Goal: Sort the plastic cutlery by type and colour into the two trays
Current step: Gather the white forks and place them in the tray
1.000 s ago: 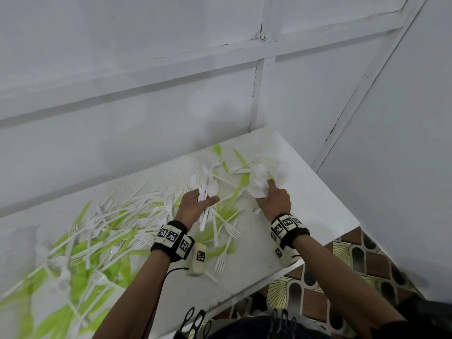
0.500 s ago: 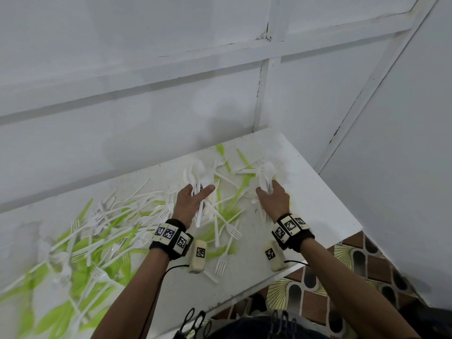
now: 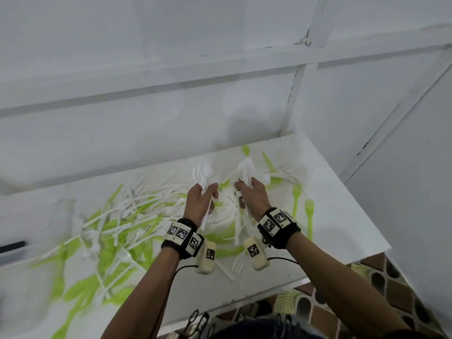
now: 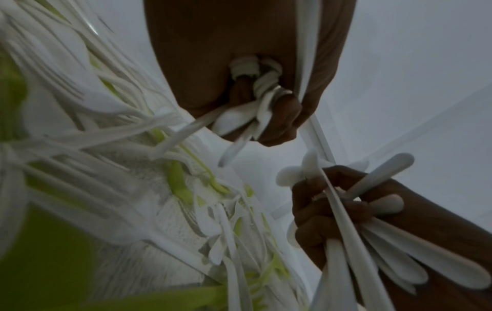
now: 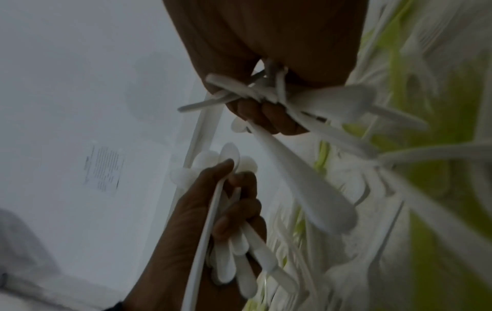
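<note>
Over the far corner of the table (image 3: 342, 231) we hold a bunch of white spoons (image 3: 204, 174) in our left hand (image 3: 199, 200), another bunch (image 3: 245, 171) in our right hand (image 3: 252, 195), each grip closed tight; most cutlery (image 3: 117, 231) lies unsorted; no trays visible.

The white plastic spoons (image 3: 204, 174) bunched in the left hand (image 3: 199, 200) match the white plastic spoons (image 3: 247, 171) in the right hand (image 3: 252, 196). Across the white bench (image 3: 342, 216) lie white plastic forks (image 3: 137, 199) mixed with lime-green plastic cutlery (image 3: 80, 287); one lime-green fork (image 3: 296, 196) lies off to the right. Both black wristbands (image 3: 182, 237) carry white squares printed with black pixel-pattern markers. The wall panels (image 3: 146, 106) are pale grey-white. The floor tiles (image 3: 391, 289) show a brown, black and yellow-green pattern.
</note>
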